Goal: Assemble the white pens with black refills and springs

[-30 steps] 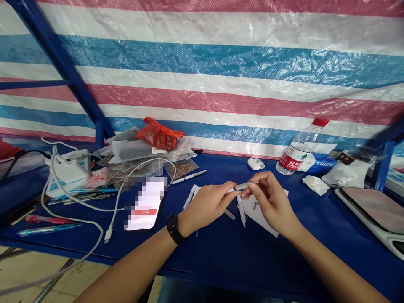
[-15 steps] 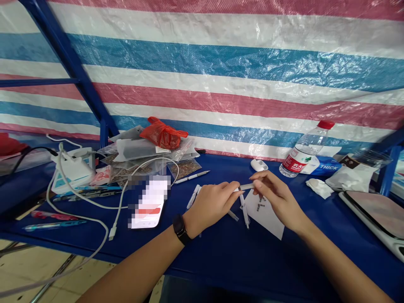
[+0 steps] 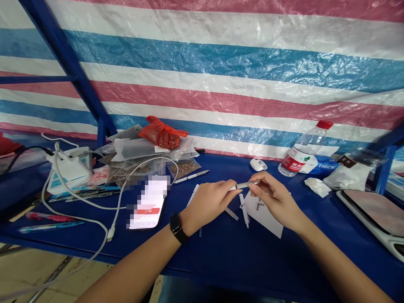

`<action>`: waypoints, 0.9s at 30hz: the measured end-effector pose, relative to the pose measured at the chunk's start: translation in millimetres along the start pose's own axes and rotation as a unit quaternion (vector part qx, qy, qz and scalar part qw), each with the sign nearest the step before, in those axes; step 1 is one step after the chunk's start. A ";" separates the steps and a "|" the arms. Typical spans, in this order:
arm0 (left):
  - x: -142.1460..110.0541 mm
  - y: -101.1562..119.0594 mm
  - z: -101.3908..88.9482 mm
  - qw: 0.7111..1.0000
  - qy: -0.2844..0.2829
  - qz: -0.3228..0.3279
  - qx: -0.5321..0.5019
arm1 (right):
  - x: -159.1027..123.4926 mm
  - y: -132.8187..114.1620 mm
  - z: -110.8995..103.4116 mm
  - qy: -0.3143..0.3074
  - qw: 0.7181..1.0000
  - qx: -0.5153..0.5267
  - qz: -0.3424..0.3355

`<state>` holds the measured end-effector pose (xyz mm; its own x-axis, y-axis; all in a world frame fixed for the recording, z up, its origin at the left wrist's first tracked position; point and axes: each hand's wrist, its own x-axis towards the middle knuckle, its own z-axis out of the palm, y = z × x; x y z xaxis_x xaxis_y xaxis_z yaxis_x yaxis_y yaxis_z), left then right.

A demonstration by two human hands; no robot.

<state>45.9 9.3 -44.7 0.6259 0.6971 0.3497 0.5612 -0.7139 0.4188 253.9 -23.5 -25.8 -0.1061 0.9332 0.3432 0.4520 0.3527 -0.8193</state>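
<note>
My left hand (image 3: 211, 203), with a black watch on its wrist, is closed around the white end of a pen (image 3: 242, 185). The pen has a greyish clear grip section and a silver tip pointing right. At that tip, my right hand (image 3: 274, 201) pinches with thumb and fingers. Beneath the right hand lies a white sheet of paper (image 3: 268, 221) with several small dark pieces or marks (image 3: 259, 205) on it, too small to name. Beside the paper rest a white pen part (image 3: 244, 210) and a clear tube (image 3: 232, 213). Another white pen part (image 3: 193, 194) is partly hidden behind my left hand.
Left of my hands are a lit phone (image 3: 150, 202), a white cable (image 3: 107, 206), several pens (image 3: 50, 226) and bags of brown bits (image 3: 184, 167). A red bag (image 3: 164, 134) sits behind. To the right stand a bottle (image 3: 303, 149), a crumpled tissue (image 3: 317, 187) and a scale (image 3: 375, 214).
My right fingers have shifted along the pen, and its silver tip now shows beyond them. The left hand keeps its grip. The view has moved slightly.
</note>
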 end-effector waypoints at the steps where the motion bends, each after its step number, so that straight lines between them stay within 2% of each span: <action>1: -0.3 -0.2 0.0 1.000 -0.003 0.010 0.005 | -0.4 -0.4 1.5 0.001 1.000 -0.012 0.003; 5: -1.0 4.1 2.3 0.999 -0.027 0.028 0.023 | -1.4 -0.6 2.9 0.009 0.999 -0.038 0.035; 11: -0.4 4.2 2.9 0.999 -0.018 0.019 0.027 | -3.2 -2.5 3.6 -0.027 0.998 -0.055 -0.009; 17: -0.1 4.0 5.4 0.998 -0.036 0.038 0.045 | -3.4 0.0 3.3 -0.032 0.995 -0.063 0.071; 23: -0.5 0.8 5.5 0.998 -0.019 0.032 0.051 | -2.5 -5.5 0.3 -0.057 0.996 -0.069 0.006; 27: 0.0 -0.4 -0.7 0.989 -0.026 0.033 0.141 | -1.9 -1.9 9.9 -0.036 0.998 -0.052 0.029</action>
<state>45.2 9.7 -44.3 0.6892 0.6491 0.3219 0.6421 -0.7530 0.1437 244.5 -25.3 -29.4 -0.1390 0.9556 0.2598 0.5483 0.2927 -0.7834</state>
